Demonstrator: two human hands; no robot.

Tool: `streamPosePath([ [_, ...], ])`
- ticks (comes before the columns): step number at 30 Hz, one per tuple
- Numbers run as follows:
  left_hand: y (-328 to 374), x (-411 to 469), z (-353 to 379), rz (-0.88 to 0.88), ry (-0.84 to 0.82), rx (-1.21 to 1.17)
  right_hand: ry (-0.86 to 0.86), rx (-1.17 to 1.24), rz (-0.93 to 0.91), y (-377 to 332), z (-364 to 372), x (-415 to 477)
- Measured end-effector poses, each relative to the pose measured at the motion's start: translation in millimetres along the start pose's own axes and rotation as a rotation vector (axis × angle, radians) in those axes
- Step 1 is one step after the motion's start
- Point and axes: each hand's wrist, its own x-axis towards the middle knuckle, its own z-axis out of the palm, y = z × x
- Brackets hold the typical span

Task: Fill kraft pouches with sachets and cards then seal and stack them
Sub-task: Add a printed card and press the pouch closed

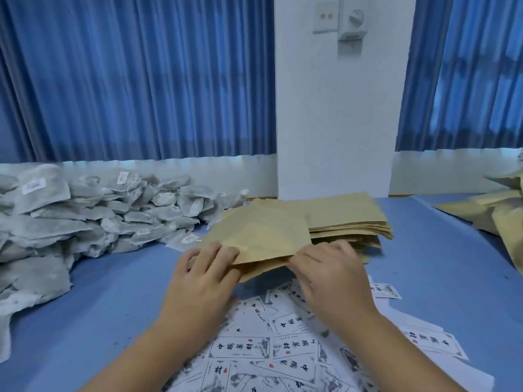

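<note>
A kraft pouch (260,239) is held just above the blue table, its near edge toward me. My left hand (203,275) grips its near left corner, fingers on top. My right hand (331,273) pinches the near right edge. Behind it lies a thick stack of flat kraft pouches (348,219). A big heap of grey sachets (85,210) with white labels fills the left of the table. Printed white cards (266,349) lie scattered under my wrists at the near edge.
More kraft pouches (498,213) are piled at the far right. A white pillar (336,108) and blue curtains (141,80) stand behind the blue table (119,292). A stray card (386,290) lies right of my right hand.
</note>
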Motion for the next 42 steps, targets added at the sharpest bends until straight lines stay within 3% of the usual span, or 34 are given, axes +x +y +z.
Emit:
streamPosePath([
  [8,-6,4,23,0.08,0.179,-0.202,-0.107,-0.027,-0.166,0,-3,3],
  [13,-5,0,20,0.183,0.059,-0.205,-0.23,-0.009,-0.293,-4,5,-4],
  [18,0,-4,15,0.09,-0.116,-0.341,-0.46,0.015,-0.217,-9,11,-19],
  [23,4,-7,14,0.146,-0.191,-0.382,-0.636,0.068,-0.134,-9,9,-22],
  [26,13,-8,10,-0.014,-0.319,-0.38,-0.728,0.148,-0.084,-8,7,-20],
  [29,20,-10,13,-0.156,-0.405,-0.327,-0.76,0.186,-0.045,-4,9,-22],
  [34,25,-9,16,-0.166,-0.526,-0.329,-0.864,0.133,-0.048,-8,14,-25],
  [38,14,-15,14,-0.158,-0.501,-0.473,-0.881,0.117,0.032,-8,13,-25],
  [42,-1,-16,10,-0.205,-0.43,-0.471,-0.764,0.171,0.182,-10,9,-26],
])
